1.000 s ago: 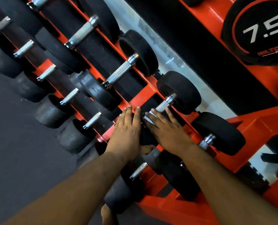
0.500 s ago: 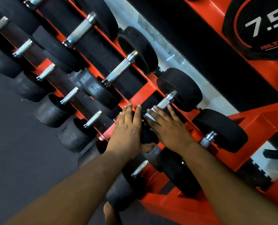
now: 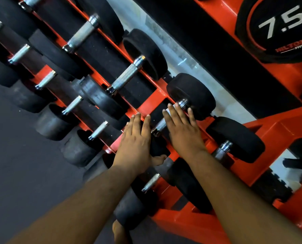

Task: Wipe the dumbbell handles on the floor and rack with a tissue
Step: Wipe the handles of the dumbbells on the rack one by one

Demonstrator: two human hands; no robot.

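Orange rack (image 3: pixel 273 132), two flat hands on one dumbbell.

Knurled steel showed between the hands: the right hand (image 3: pixel 182 132) lay open, fingers straight, over the far part of the handle (image 3: pixel 161 124), with a white sliver of tissue (image 3: pixel 168 111) peeking out by its fingertips, just short of the chrome collar and the far black head (image 3: pixel 194 95). The left hand (image 3: pixel 135 143) was open too, fingers straight, its palm resting on the dumbbell's near head (image 3: pixel 158 147) and its fingertips reaching the orange rail. More dumbbells sat in rows to the left and farther off, their silver handles slanting the same way, one (image 3: pixel 127 76) just beyond the left fingertips. Another handle (image 3: pixel 151 182) lay nearer, under the left wrist. A black plate (image 3: pixel 280 29) marked 7.5 sat at far right. Dark floor (image 3: pixel 23 173) spread to the near left.
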